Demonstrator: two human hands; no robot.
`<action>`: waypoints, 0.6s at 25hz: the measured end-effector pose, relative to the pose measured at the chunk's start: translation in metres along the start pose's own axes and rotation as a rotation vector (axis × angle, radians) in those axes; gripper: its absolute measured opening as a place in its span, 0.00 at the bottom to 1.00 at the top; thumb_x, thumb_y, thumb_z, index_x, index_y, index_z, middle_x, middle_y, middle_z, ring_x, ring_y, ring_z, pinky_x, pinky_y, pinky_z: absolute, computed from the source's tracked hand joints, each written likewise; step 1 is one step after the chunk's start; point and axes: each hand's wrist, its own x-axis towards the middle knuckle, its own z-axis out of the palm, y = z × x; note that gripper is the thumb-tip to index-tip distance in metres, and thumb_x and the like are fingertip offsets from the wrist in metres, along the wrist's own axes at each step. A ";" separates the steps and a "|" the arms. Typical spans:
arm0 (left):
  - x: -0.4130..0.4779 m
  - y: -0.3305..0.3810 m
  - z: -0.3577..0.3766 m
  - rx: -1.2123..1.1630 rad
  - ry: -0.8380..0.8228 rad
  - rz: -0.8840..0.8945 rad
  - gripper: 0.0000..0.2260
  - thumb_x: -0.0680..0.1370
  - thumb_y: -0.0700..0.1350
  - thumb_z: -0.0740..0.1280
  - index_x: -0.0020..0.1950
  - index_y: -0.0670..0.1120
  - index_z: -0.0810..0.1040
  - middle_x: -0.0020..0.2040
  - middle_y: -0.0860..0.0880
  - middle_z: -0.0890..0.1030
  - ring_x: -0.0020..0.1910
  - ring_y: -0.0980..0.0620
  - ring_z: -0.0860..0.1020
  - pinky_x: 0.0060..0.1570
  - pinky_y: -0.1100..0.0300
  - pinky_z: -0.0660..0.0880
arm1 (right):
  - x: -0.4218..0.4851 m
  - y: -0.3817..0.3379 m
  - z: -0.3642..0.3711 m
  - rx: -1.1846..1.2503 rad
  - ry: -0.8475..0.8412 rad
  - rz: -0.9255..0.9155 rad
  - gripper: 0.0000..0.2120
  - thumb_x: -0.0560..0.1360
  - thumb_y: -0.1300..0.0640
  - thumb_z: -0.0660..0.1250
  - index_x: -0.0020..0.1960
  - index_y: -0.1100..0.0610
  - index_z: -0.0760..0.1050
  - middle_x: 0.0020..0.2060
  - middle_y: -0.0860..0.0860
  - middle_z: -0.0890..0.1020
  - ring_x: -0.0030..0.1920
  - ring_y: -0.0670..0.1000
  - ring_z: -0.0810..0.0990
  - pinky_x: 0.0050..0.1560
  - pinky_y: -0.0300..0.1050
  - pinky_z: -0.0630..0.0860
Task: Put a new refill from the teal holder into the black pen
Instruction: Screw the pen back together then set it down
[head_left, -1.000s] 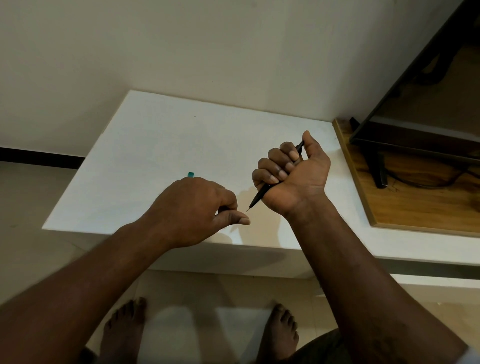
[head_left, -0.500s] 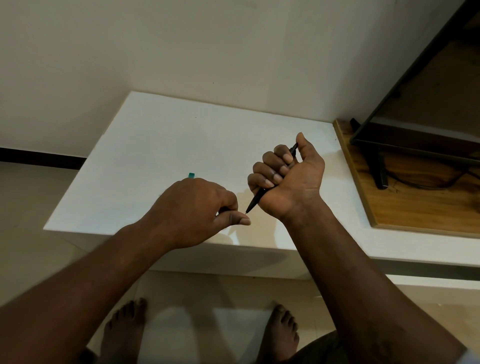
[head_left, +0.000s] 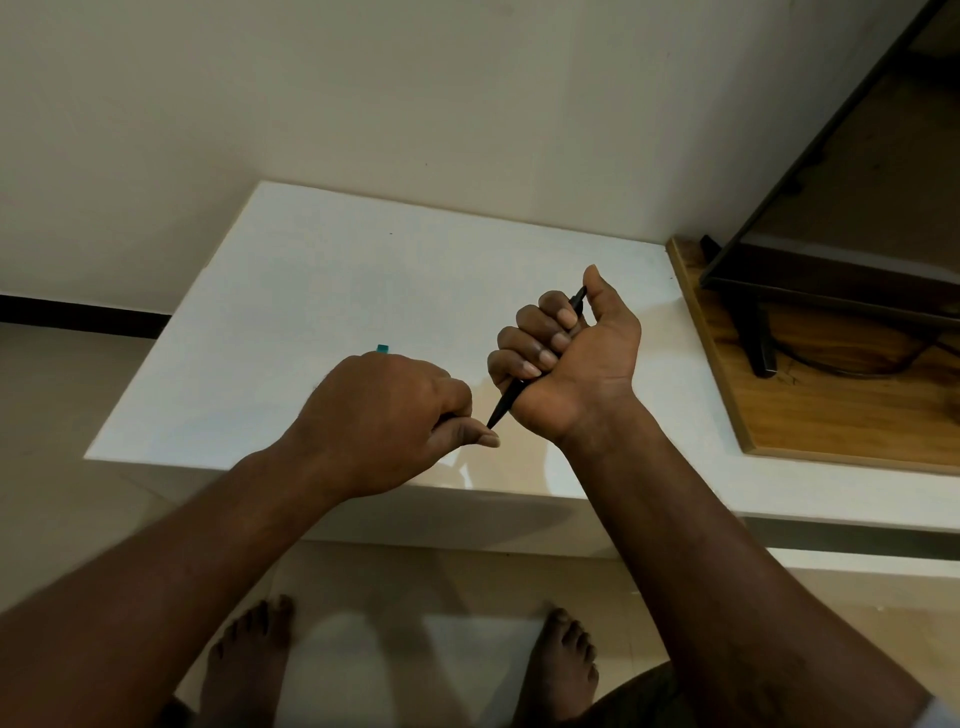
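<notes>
My right hand (head_left: 571, 364) is wrapped tight around the black pen (head_left: 503, 406), its tip touching my left hand (head_left: 387, 415), whose fingers are curled shut on something I cannot see, and the pen could slip if I push crooked.

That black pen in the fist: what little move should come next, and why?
Probably press the left hand the last bit toward the black pen. The pen's tip already meets the left thumb and forefinger, and no refill shows between them, so it seems nearly seated. The right hand holds the barrel in a closed grip.
</notes>
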 end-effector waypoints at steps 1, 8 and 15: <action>-0.001 0.000 0.000 0.030 0.031 0.014 0.29 0.76 0.73 0.52 0.40 0.53 0.82 0.32 0.54 0.78 0.30 0.54 0.75 0.30 0.57 0.72 | 0.000 0.000 0.000 0.003 -0.001 0.000 0.27 0.80 0.37 0.61 0.29 0.53 0.63 0.23 0.46 0.60 0.22 0.47 0.56 0.28 0.41 0.52; -0.004 0.001 -0.002 0.146 0.222 0.065 0.23 0.77 0.66 0.64 0.35 0.49 0.78 0.28 0.52 0.74 0.25 0.48 0.71 0.26 0.58 0.66 | -0.001 -0.001 0.002 0.034 -0.006 -0.020 0.26 0.80 0.38 0.60 0.30 0.53 0.63 0.23 0.46 0.60 0.22 0.47 0.56 0.26 0.40 0.54; -0.004 0.002 -0.002 0.169 0.198 0.054 0.22 0.76 0.65 0.66 0.34 0.49 0.78 0.28 0.51 0.74 0.25 0.48 0.71 0.27 0.60 0.62 | -0.002 0.000 0.002 0.030 -0.008 -0.034 0.24 0.79 0.41 0.60 0.30 0.53 0.63 0.24 0.46 0.60 0.22 0.47 0.56 0.28 0.40 0.53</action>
